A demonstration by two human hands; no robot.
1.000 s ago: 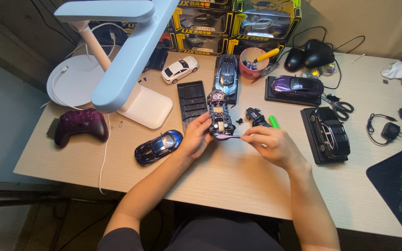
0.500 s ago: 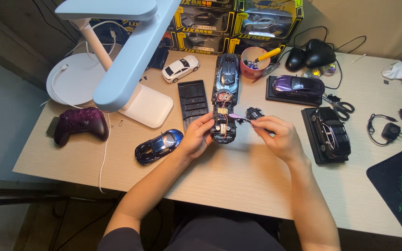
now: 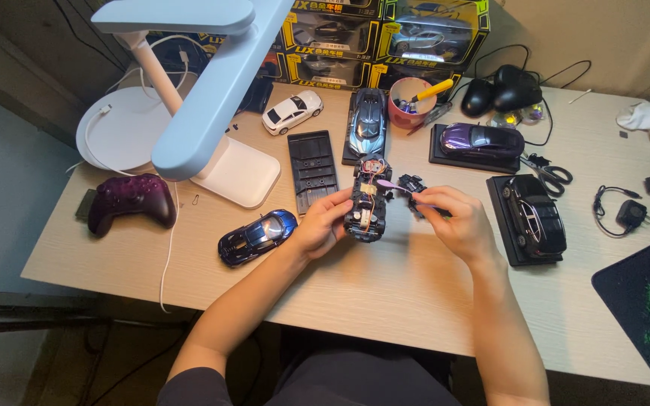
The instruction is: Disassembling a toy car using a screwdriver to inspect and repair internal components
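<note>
Blue model car (image 3: 256,236) lies at 9 o'clock of the left hand (image 3: 321,225). Left hand clamped on the open toy-car chassis (image 3: 368,199), counter centre. Right hand (image 3: 453,222), at 3 o'clock, pinches a thin purple tool (image 3: 394,184) touching it. Chassis likely light, rigid, with fragile exposed wiring; grip side rails.

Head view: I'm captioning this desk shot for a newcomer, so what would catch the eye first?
At the centre, the left hand steadies an opened toy car chassis while the right hand pokes a thin purple tool into it. A big pale-blue desk lamp looms at upper left, with finished model cars ringed around.
</note>
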